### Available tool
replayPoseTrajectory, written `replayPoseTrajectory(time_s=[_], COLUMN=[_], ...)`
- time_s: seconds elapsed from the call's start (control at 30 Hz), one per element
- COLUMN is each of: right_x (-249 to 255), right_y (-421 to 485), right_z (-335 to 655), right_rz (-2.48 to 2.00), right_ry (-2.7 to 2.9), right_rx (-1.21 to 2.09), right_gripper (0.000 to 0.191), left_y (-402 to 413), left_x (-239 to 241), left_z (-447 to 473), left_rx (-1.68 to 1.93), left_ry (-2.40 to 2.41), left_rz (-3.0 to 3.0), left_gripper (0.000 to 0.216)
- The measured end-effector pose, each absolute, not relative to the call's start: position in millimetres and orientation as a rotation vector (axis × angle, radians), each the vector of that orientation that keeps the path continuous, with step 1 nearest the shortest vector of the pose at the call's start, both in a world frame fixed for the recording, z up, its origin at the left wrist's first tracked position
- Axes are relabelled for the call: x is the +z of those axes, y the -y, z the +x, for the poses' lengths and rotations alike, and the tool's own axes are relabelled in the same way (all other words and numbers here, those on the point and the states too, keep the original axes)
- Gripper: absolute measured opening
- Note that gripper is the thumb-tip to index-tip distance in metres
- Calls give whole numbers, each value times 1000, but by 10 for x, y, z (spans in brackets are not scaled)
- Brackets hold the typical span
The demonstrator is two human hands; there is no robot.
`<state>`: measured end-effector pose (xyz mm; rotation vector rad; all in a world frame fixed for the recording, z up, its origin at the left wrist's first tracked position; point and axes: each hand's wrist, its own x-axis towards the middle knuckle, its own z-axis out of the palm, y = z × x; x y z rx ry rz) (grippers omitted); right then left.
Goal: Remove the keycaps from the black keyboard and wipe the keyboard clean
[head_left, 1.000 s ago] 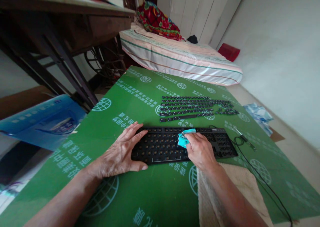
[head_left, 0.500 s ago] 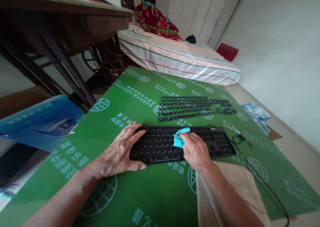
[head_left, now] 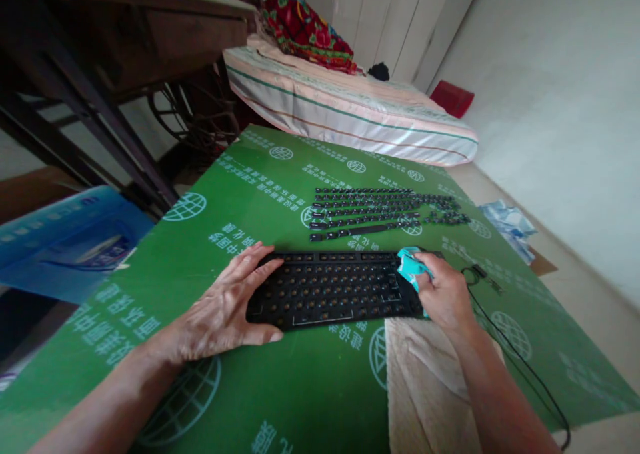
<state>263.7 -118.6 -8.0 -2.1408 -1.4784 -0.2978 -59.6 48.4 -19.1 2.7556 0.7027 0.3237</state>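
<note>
A black keyboard [head_left: 330, 286] with its keycaps off lies on the green board. Around its left end is my left hand [head_left: 227, 301], the thumb along the near edge and the fingers at the far corner, holding it. My right hand [head_left: 445, 291] pinches a turquoise cloth [head_left: 411, 266] and presses it on the keyboard's right part, which the hand partly hides. Beyond the keyboard, loose black keycaps [head_left: 367, 207] lie in several rows, with a smaller group at their right.
The green board [head_left: 300, 387] bears white print. A beige towel [head_left: 425, 381] lies under my right forearm, and a black cable [head_left: 520, 361] runs along the right. A striped bed [head_left: 350, 107] stands behind; a dark wooden table [head_left: 200, 34] is at the left.
My right hand has moved right with the turquoise cloth, from the middle of the keyboard to its right part. My left hand stays at the left end. The view has shifted slightly.
</note>
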Motion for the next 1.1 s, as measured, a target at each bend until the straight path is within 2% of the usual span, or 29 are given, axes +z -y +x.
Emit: replayPoseTrajectory(time_s=[0.2, 0.6, 0.8, 1.1], right_x=[-108, 30, -40, -69], right_y=[1047, 1009, 1117, 1310], right_z=[2389, 2438, 2425, 2370], right_rz=[-2144, -2233, -2133, -2045], right_ry=[1803, 2052, 1938, 1393], right_rx=[-249, -219, -173, 10], right_gripper=[37, 32, 38, 33], left_y=[-472, -486, -478, -483], left_x=[-161, -195, -187, -179], left_z=[-598, -591, -590, -587], left_rx=[322, 337, 317, 298], left_ry=[-717, -722, -724, -720], left_rz=[2758, 2749, 2749, 2772], left_gripper=[92, 92, 92, 92])
